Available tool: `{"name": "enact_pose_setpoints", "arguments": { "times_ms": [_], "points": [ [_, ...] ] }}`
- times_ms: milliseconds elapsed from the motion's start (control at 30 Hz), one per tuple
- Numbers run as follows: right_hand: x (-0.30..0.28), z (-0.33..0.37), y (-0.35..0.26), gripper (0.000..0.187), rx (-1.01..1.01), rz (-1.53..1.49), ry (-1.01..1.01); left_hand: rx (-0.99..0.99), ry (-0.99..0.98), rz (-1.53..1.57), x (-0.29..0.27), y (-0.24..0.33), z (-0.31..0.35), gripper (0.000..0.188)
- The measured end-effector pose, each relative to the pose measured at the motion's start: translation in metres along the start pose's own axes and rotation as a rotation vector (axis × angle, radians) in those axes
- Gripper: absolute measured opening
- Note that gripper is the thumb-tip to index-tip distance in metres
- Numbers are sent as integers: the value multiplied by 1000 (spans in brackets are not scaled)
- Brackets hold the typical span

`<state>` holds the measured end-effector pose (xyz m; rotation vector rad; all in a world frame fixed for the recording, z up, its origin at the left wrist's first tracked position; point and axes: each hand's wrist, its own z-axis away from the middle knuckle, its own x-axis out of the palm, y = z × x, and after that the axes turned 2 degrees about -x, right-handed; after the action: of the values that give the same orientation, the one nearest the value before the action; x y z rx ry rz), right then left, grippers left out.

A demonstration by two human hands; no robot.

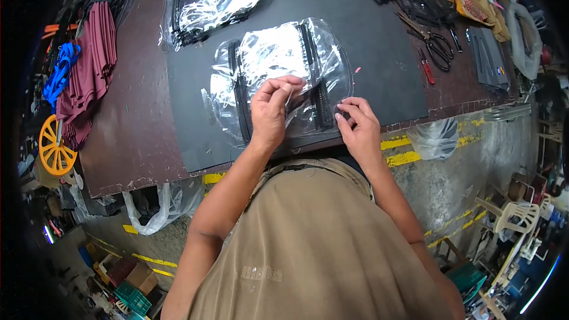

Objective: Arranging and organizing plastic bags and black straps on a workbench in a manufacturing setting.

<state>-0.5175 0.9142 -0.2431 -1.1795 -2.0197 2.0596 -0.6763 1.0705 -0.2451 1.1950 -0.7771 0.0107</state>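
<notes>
Pale-marked shirt (314,231); left hand (271,112) pinches plastic (272,50)

Black-handled scissors (427,37) beside red snips (427,70), maroon cloth (93,62), blue straps (58,77), orange wheel (57,147).

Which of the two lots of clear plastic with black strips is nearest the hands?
The front clear plastic: the left hand is over it, the right hand at its right edge. The back clear plastic lies farther off, beyond both hands.

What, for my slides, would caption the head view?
Left hand and right hand at clear, black-banded plastic sheeting on a grey mat.
</notes>
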Motion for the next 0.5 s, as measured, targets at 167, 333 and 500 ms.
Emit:
{"name": "enact_pose_setpoints", "arguments": {
  "times_ms": [167, 333, 500],
  "points": [
    [-6, -12, -8, 22, 156, -101, -39, 137, -203, -300, -1, 9, 8, 8],
    [-14, -53, 2, 36, 546, -666, -70, 450, -420, -811, 14, 1, 22, 9],
    [-12, -68, 17, 29, 605, -797, -172, 407, -511, -955, 17, -2, 25, 10]
  ]
}}
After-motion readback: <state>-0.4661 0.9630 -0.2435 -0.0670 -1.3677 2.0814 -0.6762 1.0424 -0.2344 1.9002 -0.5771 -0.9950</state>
